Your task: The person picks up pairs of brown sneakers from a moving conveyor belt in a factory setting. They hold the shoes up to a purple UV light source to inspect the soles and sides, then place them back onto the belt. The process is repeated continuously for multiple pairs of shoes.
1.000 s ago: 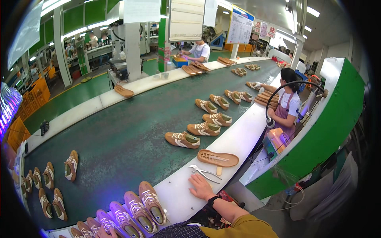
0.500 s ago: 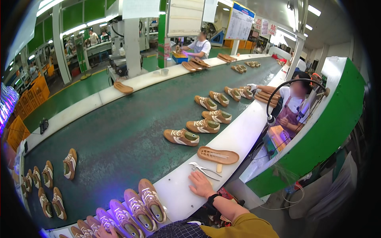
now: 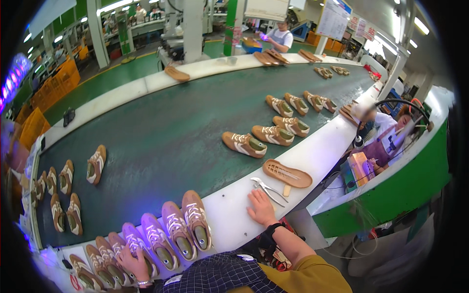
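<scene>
**Hand Placement and Shoe Row at the White Ledge: Hazards and Orientation**

Head view (sole view). The landmark is the white ledge (image 3: 232,215) nearest the person.

State. The row of shoes (image 3: 156,239) stands side by side along the left part of the ledge. The left hand (image 3: 133,261) lies over shoes within this row, fingers spread; whether they pinch an upper cannot be told. The right hand (image 3: 262,208) rests flat on the ledge, to the right of the row, fingers loosely spread and holding nothing. Its fingertips lie just beside the pliers (image 3: 263,186) on the ledge; contact cannot be confirmed.

Hazards (judgement). The shoes stand closely packed; a sideways push by the left hand could skew or topple its neighbours. The toes reach about to the belt-side edge of the ledge, so a forward push could tip a shoe onto the conveyor belt (image 3: 161,132) beyond. A sweep of the right hand could knock the pliers against the loose sole (image 3: 287,174), which lies on the ledge past them.

Orientation. Each shoe in the row has its long axis across the ledge, toe toward the belt, heel toward the person, sole down. The axes run roughly parallel.
</scene>
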Demonstrator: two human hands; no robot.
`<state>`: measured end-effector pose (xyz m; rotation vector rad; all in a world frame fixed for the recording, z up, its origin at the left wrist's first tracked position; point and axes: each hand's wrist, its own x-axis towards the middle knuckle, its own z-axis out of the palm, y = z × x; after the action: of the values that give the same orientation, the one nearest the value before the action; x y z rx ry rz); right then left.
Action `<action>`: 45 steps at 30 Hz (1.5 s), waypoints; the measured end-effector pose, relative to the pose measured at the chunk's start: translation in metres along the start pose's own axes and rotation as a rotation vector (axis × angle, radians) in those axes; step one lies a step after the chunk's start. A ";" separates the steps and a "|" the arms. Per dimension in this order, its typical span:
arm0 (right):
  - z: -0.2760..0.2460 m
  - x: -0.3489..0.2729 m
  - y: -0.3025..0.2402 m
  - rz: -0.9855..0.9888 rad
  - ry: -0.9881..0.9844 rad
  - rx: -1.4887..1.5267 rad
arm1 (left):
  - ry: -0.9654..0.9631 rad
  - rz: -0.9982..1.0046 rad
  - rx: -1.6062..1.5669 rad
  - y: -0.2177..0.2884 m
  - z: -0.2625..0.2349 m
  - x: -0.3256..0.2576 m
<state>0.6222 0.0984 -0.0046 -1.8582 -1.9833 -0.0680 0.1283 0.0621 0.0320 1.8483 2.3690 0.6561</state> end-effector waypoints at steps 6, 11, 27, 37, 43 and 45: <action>0.002 -0.001 -0.001 0.016 -0.008 0.006 | 0.067 0.030 0.001 0.000 0.002 -0.001; 0.003 -0.002 0.000 0.015 -0.011 0.031 | 0.149 0.089 0.039 -0.004 0.005 -0.002; 0.009 -0.002 0.010 -0.010 -0.021 0.041 | 0.105 -0.113 -0.185 0.020 0.002 0.009; 0.006 -0.003 0.011 -0.011 -0.087 0.073 | -0.263 0.316 -0.489 0.162 0.021 0.013; 0.005 0.005 0.016 -0.017 -0.053 0.098 | -0.340 0.390 -0.134 0.207 0.049 0.002; 0.006 0.005 0.019 -0.005 -0.047 0.131 | -0.341 0.364 -0.053 0.212 0.051 0.001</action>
<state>0.6393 0.1066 -0.0134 -1.7872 -1.9740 0.1031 0.3370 0.1175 0.0641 2.1838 1.8109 0.3794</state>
